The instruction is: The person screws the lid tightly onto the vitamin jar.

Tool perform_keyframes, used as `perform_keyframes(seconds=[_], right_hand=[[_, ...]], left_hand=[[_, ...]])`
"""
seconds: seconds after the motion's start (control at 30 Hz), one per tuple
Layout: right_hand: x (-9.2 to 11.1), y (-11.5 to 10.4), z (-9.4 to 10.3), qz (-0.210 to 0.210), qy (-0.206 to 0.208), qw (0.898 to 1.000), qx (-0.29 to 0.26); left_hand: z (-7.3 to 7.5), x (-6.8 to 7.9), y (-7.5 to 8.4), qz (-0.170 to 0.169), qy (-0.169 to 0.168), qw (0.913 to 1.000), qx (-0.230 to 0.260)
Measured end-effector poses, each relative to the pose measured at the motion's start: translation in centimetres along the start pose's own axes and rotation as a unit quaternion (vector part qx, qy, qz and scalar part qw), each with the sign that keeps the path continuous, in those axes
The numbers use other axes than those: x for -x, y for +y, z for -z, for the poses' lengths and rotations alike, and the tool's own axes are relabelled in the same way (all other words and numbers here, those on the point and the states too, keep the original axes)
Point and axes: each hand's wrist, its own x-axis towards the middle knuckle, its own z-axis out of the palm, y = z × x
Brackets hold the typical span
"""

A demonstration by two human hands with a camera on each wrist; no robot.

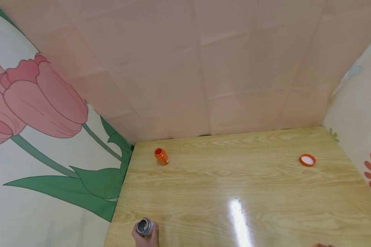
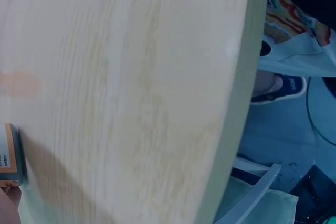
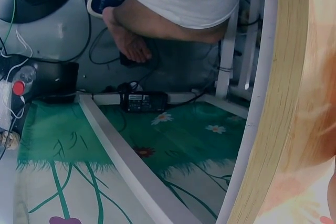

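In the head view my left hand (image 1: pixel 147 241) grips a small open-mouthed jar (image 1: pixel 144 226) with a grey rim, at the table's near left. Thumb and fingers lie on opposite sides of it. The left wrist view catches part of that jar (image 2: pixel 8 156), with a dark bottom and a pale label edged in orange, at the left border; a bit of the hand (image 2: pixel 9 203) shows below. Only a sliver of my right hand (image 1: pixel 323 245) enters the head view at the bottom right, so its fingers and anything in them are hidden.
An orange open jar (image 1: pixel 162 157) stands at the table's back left. A white-centred lid with an orange rim (image 1: pixel 307 160) lies toward the back right. Patterned walls border the wooden table (image 1: pixel 204 178). Below its edge are a white frame (image 3: pixel 126 166), cables and a person's foot (image 3: pixel 131 45).
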Motion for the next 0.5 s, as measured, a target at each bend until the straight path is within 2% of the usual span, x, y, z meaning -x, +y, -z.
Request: perform_keyframes(seconds=[0.07, 0.13, 0.2, 0.23, 0.27, 0.33, 0.4, 0.47, 0.5], right_hand=[[0.9, -3.3, -4.1, -0.004, 0.012, 1.0, -0.008], [1.9, -7.2, -9.1, 0.01, 0.01, 1.0, -0.023], [2.4, -9.6, -12.1, 0.018, 0.006, 0.999, -0.047], [2.4, -9.9, -12.5, 0.025, 0.006, 0.998, -0.051], [2.3, -9.5, -12.0, 0.02, 0.003, 0.999, -0.038], [1.7, -7.5, -9.6, 0.013, 0.001, 1.0, -0.02], [0.9, -4.6, -6.2, 0.024, -0.023, 0.999, -0.018], [0.5, -2.8, -4.2, 0.022, -0.026, 0.999, 0.024], [0.3, -2.1, -3.4, 0.023, -0.029, 0.999, 0.016]], left_hand=[[0.0, 0.1, 0.0, -0.011, 0.001, 0.9999, 0.012], [-0.1, 0.2, 0.2, -0.01, -0.007, 0.9998, 0.017], [-0.1, 0.3, 0.2, -0.001, -0.016, 0.9999, 0.005], [-0.1, 0.4, 0.3, 0.0, -0.018, 0.9998, 0.003], [-0.1, 0.5, 0.3, 0.001, -0.019, 0.9998, 0.001], [-0.2, 0.6, 0.2, -0.007, -0.021, 0.9997, -0.011], [-0.3, 0.9, 0.2, -0.016, -0.026, 0.999, -0.031], [-0.3, 1.1, 0.3, -0.029, -0.036, 0.9981, -0.04], [-0.4, 1.2, 0.3, -0.035, -0.043, 0.9976, -0.043]])
